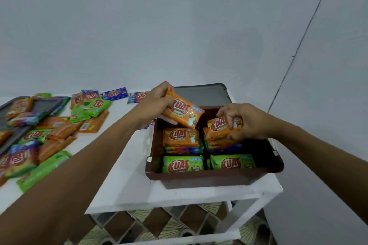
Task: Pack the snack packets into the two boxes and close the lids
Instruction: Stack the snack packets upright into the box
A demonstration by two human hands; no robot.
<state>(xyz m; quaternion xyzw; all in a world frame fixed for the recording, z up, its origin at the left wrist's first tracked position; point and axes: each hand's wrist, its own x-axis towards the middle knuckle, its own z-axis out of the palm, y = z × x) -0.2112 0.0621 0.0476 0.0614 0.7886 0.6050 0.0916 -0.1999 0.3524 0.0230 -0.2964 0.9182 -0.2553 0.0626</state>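
Observation:
A brown box [215, 177] stands on the white table, its grey lid [201, 94] tipped open at the back. Inside lie stacks of snack packets: two green ones [182, 163] in front, orange ones [180, 136] behind. My left hand [154, 103] grips an orange packet [184, 112] tilted above the box's back left corner. My right hand [246, 120] holds another orange packet [220, 126] on top of the back right stack.
Several loose orange, green and blue packets [53, 125] are strewn over the left of the table [127, 175]. A second, dark grey box [12, 123] sits at the far left, half under packets. The table's right edge lies close beside the brown box. Patterned floor tiles show below.

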